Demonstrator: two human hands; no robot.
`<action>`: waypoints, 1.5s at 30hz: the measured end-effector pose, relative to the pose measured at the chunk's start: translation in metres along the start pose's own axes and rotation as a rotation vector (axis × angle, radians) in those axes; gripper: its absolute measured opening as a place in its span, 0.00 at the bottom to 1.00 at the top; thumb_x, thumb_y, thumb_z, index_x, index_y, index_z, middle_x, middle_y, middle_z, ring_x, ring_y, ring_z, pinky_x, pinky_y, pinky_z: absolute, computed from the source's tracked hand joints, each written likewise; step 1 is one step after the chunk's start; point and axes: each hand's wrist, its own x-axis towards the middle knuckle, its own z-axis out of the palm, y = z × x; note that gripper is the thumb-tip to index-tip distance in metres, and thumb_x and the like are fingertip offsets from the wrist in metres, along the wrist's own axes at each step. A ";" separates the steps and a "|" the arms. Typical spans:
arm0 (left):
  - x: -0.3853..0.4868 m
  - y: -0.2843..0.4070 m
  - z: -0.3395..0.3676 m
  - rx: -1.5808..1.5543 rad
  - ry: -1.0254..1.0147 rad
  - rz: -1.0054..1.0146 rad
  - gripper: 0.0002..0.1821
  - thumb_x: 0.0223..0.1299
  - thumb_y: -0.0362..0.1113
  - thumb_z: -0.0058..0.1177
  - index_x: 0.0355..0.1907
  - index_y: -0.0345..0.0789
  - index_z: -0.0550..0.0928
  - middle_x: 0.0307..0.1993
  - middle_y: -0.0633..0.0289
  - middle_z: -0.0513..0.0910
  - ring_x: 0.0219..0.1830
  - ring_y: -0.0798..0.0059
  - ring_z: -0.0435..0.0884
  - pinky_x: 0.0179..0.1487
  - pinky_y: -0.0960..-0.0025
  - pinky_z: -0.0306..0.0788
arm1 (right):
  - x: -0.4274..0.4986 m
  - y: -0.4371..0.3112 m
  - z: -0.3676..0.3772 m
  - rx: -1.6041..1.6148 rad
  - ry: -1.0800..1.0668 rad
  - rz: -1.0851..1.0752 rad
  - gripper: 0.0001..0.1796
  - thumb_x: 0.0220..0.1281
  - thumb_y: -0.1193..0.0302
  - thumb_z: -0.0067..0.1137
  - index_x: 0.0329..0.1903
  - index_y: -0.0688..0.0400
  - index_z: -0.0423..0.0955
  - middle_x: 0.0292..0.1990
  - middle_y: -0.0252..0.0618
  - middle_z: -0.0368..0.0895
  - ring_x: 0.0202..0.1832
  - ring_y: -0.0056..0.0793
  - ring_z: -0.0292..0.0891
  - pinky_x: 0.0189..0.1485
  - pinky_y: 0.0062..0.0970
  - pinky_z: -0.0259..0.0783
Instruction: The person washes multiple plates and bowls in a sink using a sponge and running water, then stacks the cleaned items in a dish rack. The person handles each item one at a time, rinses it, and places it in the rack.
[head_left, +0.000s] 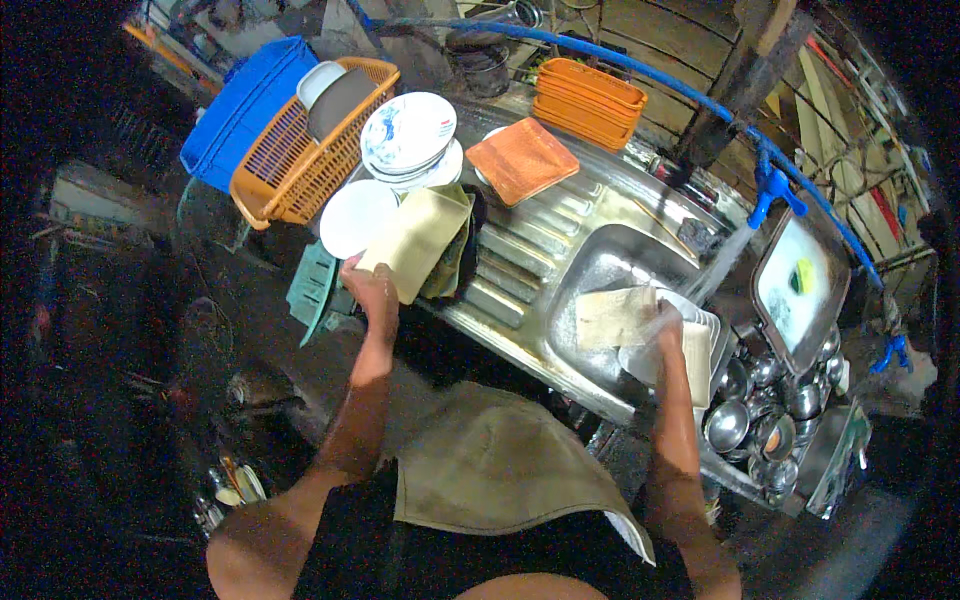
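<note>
My left hand (371, 285) grips the near corner of a cream rectangular plate (420, 236), tilted over a stack of darker rectangular plates (448, 274) at the drainboard's left end. A round white plate (356, 217) lies just beyond that hand. My right hand (664, 330), somewhat blurred, is over the steel sink basin (574, 274) and holds the edge of another cream rectangular plate (611, 319). White dishes (694, 311) and a further cream plate (697, 360) sit below and beside it. Water (720, 262) streams into the basin from a blue tap (769, 191).
Round plates (409, 131), an orange square plate (523, 159) and stacked orange baskets (590, 101) stand along the back. An orange basket (315, 150) is at left. Right of the sink are a tray with a sponge (802, 277) and several steel bowls (727, 425).
</note>
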 end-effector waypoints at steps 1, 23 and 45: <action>0.001 -0.002 -0.001 0.170 -0.041 0.011 0.29 0.52 0.28 0.57 0.59 0.30 0.69 0.54 0.45 0.72 0.60 0.47 0.69 0.69 0.52 0.60 | -0.013 -0.003 -0.015 0.008 0.071 0.001 0.16 0.62 0.62 0.62 0.42 0.64 0.78 0.27 0.53 0.79 0.32 0.55 0.78 0.38 0.46 0.73; -0.224 0.218 0.262 -0.256 -1.545 1.205 0.28 0.62 0.28 0.52 0.67 0.39 0.78 0.58 0.44 0.83 0.61 0.50 0.82 0.65 0.58 0.75 | -0.033 0.028 -0.036 0.881 0.440 0.372 0.12 0.75 0.67 0.57 0.52 0.62 0.75 0.42 0.43 0.84 0.46 0.31 0.81 0.49 0.30 0.76; -0.077 0.033 0.028 0.548 -0.045 0.476 0.48 0.60 0.43 0.58 0.78 0.29 0.52 0.74 0.24 0.49 0.76 0.23 0.46 0.76 0.28 0.44 | -0.077 -0.014 -0.006 1.011 -0.061 0.633 0.16 0.62 0.70 0.50 0.51 0.60 0.76 0.38 0.42 0.83 0.41 0.36 0.83 0.38 0.40 0.78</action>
